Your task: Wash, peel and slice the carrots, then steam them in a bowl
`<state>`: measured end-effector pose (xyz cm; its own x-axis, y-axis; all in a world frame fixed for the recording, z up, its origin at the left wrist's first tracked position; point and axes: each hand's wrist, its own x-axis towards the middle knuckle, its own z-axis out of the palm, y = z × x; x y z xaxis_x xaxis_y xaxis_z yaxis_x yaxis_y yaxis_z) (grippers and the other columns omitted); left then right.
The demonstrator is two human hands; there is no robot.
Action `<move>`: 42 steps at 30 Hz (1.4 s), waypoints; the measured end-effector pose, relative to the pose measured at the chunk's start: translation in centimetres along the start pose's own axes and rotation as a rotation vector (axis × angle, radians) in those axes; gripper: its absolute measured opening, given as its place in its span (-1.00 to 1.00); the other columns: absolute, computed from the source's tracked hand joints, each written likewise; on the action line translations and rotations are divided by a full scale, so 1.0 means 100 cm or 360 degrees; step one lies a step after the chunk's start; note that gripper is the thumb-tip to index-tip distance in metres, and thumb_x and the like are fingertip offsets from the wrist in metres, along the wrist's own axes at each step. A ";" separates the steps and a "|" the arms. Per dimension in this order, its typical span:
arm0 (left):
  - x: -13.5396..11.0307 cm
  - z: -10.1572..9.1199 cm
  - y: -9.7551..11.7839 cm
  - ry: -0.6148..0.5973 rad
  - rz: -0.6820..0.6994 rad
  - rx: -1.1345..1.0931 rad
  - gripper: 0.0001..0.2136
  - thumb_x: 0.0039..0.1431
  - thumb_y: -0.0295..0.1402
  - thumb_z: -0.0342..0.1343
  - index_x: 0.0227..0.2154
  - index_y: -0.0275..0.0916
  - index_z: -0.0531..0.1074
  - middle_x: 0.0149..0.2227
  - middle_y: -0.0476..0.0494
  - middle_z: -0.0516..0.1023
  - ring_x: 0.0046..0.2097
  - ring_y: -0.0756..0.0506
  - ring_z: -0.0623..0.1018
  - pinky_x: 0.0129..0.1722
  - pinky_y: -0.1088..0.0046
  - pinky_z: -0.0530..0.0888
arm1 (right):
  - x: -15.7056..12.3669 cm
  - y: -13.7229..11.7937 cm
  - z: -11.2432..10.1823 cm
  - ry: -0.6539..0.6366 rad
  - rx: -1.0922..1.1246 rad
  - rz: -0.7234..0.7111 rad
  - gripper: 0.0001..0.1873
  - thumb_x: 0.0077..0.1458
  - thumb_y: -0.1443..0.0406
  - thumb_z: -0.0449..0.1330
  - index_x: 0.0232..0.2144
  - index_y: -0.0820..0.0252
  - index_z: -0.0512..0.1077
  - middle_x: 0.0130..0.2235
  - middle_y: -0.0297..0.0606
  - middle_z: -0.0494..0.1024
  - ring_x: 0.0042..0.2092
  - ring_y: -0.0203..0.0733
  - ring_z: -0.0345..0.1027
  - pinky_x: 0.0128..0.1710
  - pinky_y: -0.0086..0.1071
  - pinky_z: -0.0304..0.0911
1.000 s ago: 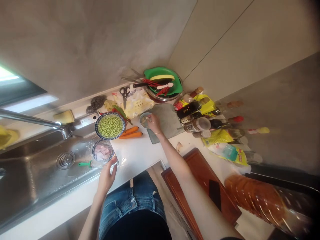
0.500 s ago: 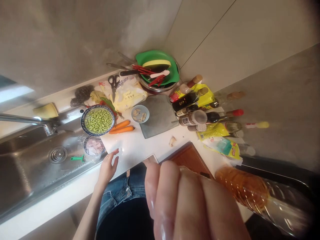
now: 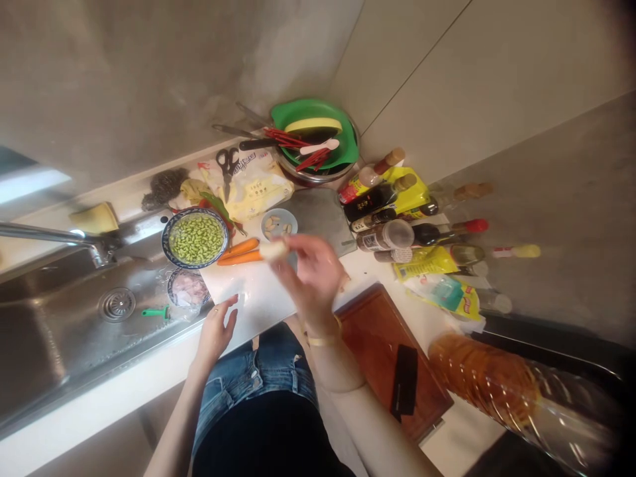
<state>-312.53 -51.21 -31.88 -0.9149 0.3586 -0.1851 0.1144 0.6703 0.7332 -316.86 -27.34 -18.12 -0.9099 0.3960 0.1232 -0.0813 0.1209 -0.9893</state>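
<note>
My right hand [image 3: 315, 271] is over the counter's middle, thumb and fingers pinched on a pale garlic clove [image 3: 273, 250], slightly blurred. Just beyond it stands a small light-blue bowl [image 3: 267, 217] with several cloves inside, resting partly on a grey cutting board [image 3: 318, 205]. My left hand [image 3: 217, 329] hovers or rests near the counter's front edge, thumb and index finger apart, holding nothing I can see. Close to it are a bowl of meat [image 3: 187, 288] and a patterned bowl of green beans [image 3: 197, 238]. Two carrots [image 3: 241, 248] lie between that bowl and my right hand.
The sink [image 3: 59, 318] with a green-handled peeler [image 3: 156, 312] is at left. Several sauce bottles [image 3: 372, 201] crowd the right side. A brown wooden board bears a black-handled tool [image 3: 405, 381]. A large oil bottle [image 3: 487, 374] stands near right; a green basin [image 3: 348, 146] sits behind.
My right hand has moved from close before the camera down and away over the counter, bringing the clove into view. My left hand has stayed nearly still.
</note>
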 end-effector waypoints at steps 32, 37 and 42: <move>-0.020 -0.009 0.025 0.0413 -0.0394 -0.0982 -0.47 0.29 -0.10 0.08 0.25 -0.16 0.23 0.10 -0.35 0.52 0.01 -0.20 0.60 0.10 0.10 0.45 | -0.009 0.053 0.014 -0.0447 -0.0633 0.0273 -0.48 0.16 0.23 0.04 0.12 0.30 0.45 -0.55 -0.32 0.51 -0.48 -0.24 0.44 -0.45 -0.46 0.29; -0.016 -0.026 0.039 0.0624 -0.0224 -0.1585 -0.22 0.20 -0.05 0.18 0.39 -0.01 -0.05 0.30 -0.31 0.32 0.21 -0.24 0.46 0.23 0.06 0.36 | -0.025 0.025 0.042 -0.0729 -0.0600 0.0168 -0.39 0.16 0.26 0.04 0.23 0.40 0.36 -0.60 -0.38 0.45 -0.52 -0.26 0.37 -0.45 -0.44 0.30; -0.028 -0.049 0.035 0.0960 -0.0305 -0.1748 -0.24 0.13 -0.09 0.26 0.34 0.04 0.08 0.35 -0.19 0.23 0.34 -0.30 0.29 0.25 0.12 0.37 | -0.042 0.022 0.079 -0.1085 -0.0381 0.0273 -0.37 0.20 0.23 0.05 0.27 0.39 0.30 -0.64 -0.48 0.37 -0.57 -0.30 0.31 -0.48 -0.45 0.31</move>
<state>-311.51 -53.05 -25.54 -0.9447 -0.2300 -0.2336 -0.1547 -0.3154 0.9362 -316.40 -35.92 -21.42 -0.9588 -0.2164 -0.1842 0.1045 0.3343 -0.9366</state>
